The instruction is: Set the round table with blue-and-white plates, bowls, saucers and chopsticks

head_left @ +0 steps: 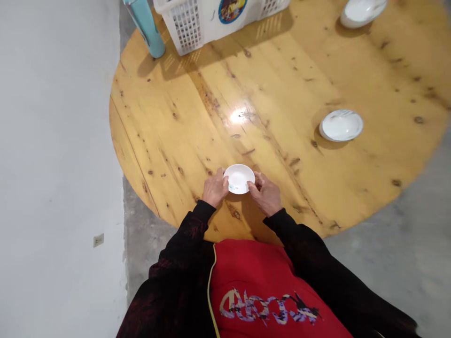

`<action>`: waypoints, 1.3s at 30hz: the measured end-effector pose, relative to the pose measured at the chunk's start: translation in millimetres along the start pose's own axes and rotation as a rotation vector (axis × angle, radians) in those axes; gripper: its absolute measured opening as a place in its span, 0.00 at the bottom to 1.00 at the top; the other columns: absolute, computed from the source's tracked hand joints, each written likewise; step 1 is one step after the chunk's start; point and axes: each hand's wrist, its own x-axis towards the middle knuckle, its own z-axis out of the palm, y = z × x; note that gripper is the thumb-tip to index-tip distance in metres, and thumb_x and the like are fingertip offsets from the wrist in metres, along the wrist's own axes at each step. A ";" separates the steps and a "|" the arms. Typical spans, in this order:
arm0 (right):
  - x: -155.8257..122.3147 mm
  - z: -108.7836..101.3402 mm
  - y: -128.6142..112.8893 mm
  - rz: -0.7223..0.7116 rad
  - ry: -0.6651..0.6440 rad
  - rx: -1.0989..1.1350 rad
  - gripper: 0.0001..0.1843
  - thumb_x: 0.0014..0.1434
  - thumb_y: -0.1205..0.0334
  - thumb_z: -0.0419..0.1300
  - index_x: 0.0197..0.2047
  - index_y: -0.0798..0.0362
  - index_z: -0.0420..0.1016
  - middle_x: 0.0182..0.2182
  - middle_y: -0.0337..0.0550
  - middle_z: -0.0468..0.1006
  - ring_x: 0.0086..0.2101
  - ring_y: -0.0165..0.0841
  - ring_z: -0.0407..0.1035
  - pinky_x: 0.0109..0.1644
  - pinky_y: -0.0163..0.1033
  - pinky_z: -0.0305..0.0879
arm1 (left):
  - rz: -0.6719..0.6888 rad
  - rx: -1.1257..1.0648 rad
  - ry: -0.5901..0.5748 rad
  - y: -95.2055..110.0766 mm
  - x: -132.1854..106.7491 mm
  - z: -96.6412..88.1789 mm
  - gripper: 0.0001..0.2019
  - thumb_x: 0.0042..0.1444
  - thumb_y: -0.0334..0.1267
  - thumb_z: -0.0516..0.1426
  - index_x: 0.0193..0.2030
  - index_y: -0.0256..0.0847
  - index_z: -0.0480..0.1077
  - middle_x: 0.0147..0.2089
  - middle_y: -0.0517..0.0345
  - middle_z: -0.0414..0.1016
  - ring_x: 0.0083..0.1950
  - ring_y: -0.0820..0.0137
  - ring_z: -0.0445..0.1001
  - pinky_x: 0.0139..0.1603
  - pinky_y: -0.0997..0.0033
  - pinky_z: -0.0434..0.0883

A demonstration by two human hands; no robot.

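Observation:
Between both hands, near the table's front edge, is a small white dish (239, 177) with a faint bluish mark on its near side. My left hand (215, 188) grips its left rim, thumb on top and fingers curled beneath. On the opposite rim, my right hand (266, 193) pinches it the same way, with the thumb over the edge. The dish faces upward; its underside is hidden, and I cannot tell whether it touches the table. Off to the right sits a white bowl (341, 126) with a patterned rim.
The round wooden table (169, 136) fills most of the view. At the back stand a white plastic basket (211, 28) and a light-blue cylindrical container (150, 30). Another white bowl (362, 11) is at the far right. A white wall (59, 141) runs along the left.

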 end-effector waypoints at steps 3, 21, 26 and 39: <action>-0.4 1.4 -2.9 0.007 -0.003 -0.073 0.29 0.62 0.51 0.49 0.59 0.60 0.72 0.30 0.48 0.80 0.30 0.41 0.73 0.37 0.41 0.65 | -0.024 0.035 -0.009 0.1 2.6 -0.2 0.14 0.69 0.38 0.49 0.57 0.38 0.66 0.41 0.47 0.79 0.44 0.58 0.79 0.46 0.69 0.68; 12.8 3.9 -20.8 0.097 -0.111 -0.274 0.23 0.67 0.57 0.50 0.61 0.55 0.71 0.39 0.52 0.83 0.36 0.43 0.77 0.39 0.40 0.64 | -0.017 0.324 -0.002 -7.4 17.9 -9.5 0.15 0.70 0.45 0.48 0.52 0.41 0.71 0.42 0.44 0.82 0.44 0.56 0.81 0.39 0.69 0.66; 18.3 8.7 -17.7 0.115 -0.101 0.074 0.14 0.62 0.60 0.51 0.41 0.55 0.77 0.31 0.45 0.80 0.32 0.37 0.72 0.36 0.36 0.61 | 0.043 0.113 0.016 -10.9 18.9 -7.8 0.13 0.70 0.38 0.48 0.39 0.42 0.71 0.38 0.51 0.81 0.41 0.64 0.79 0.39 0.72 0.63; -116.7 -10.1 44.2 0.291 0.137 0.507 0.11 0.47 0.50 0.57 0.25 0.48 0.64 0.20 0.39 0.71 0.23 0.36 0.68 0.28 0.39 0.64 | 0.233 -0.056 -0.217 20.0 -67.9 57.5 0.10 0.66 0.36 0.50 0.37 0.41 0.71 0.36 0.49 0.80 0.38 0.60 0.78 0.35 0.66 0.59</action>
